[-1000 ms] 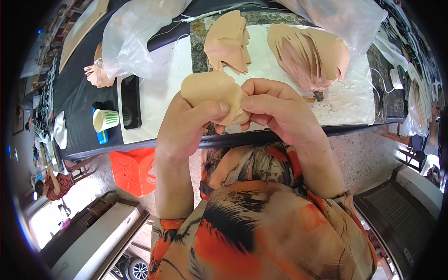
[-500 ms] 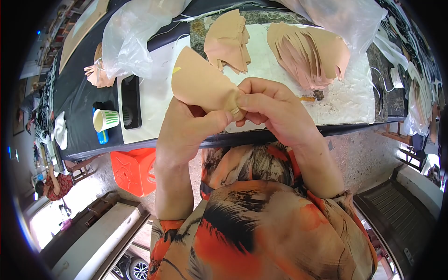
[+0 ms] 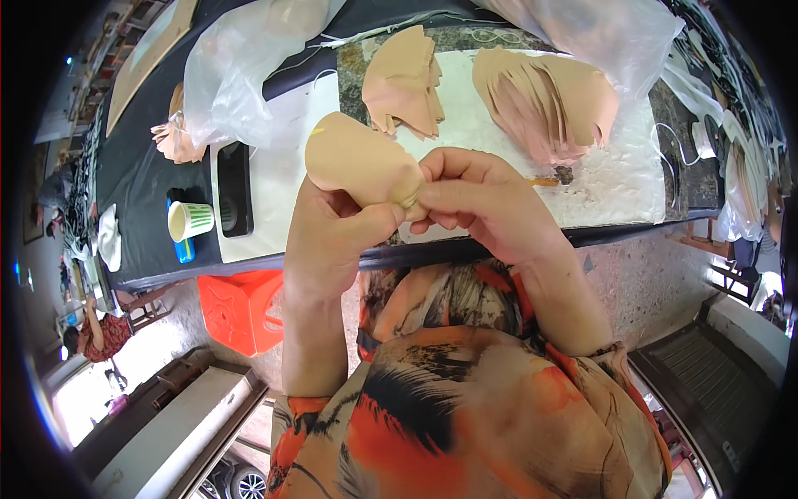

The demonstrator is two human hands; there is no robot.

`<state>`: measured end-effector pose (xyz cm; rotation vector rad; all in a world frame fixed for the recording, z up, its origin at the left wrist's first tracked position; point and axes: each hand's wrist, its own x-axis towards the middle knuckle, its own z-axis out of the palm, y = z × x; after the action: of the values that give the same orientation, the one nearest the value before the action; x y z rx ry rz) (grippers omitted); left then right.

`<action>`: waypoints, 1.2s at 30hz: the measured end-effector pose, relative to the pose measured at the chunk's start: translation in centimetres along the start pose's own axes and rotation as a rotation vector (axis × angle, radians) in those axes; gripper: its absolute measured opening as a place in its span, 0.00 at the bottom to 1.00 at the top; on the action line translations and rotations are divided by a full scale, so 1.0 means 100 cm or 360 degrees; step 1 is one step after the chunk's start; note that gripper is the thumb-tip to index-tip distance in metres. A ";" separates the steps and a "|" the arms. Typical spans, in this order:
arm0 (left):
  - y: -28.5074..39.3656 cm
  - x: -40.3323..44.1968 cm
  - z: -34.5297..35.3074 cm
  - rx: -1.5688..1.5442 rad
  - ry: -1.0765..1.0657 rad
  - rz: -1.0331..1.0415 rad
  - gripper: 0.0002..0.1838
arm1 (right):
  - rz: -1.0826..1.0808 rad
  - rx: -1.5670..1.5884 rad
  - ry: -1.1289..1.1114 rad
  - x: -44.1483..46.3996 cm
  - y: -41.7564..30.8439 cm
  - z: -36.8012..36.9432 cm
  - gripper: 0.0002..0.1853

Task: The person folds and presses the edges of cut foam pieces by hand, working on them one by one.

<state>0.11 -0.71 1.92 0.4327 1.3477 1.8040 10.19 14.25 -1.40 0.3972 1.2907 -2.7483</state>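
A curved tan piece that looks like cut leather (image 3: 357, 158) is held up above the front edge of the table. My left hand (image 3: 337, 229) grips its lower side, thumb on the near face and fingers behind. At its right end, my right hand (image 3: 478, 195) pinches the puckered edge, the fingertips of both hands close together there. A small yellow mark shows at the piece's upper left. Beyond my hands lie a small stack of similar tan pieces (image 3: 403, 83) and a larger fanned stack (image 3: 544, 104).
Left of the white board (image 3: 615, 187) are a black phone (image 3: 234, 190), a paper cup (image 3: 191, 220) and a blue item (image 3: 184, 248). Plastic bags (image 3: 237, 75) lie at the back. Below the table stands a red plastic container (image 3: 237, 312). Another person (image 3: 104, 333) is far left.
The held piece has tipped lower at its upper left and looks more curved. Both hands stay on it, the pinched end slightly further left.
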 end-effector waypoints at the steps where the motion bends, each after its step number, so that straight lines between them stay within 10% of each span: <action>1: 0.000 0.000 -0.001 -0.0040 0.0000 -0.0022 0.16 | 0.0039 0.0171 -0.0023 0.000 0.000 0.000 0.12; 18: -0.004 -0.002 -0.006 -0.0128 0.0044 -0.0028 0.23 | 0.0093 0.0603 -0.0171 0.001 0.004 0.001 0.08; 33: -0.003 0.006 0.007 0.0352 0.0049 -0.0008 0.30 | -0.0339 -0.0546 0.0095 -0.022 -0.011 0.000 0.08; 36: -0.005 0.005 0.003 0.0242 -0.0191 -0.0137 0.31 | 0.0080 0.0277 -0.0171 -0.026 0.000 -0.013 0.08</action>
<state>0.27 -0.10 1.53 0.5472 1.4031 1.5863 12.93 15.17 -1.52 0.2850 1.0076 -2.8062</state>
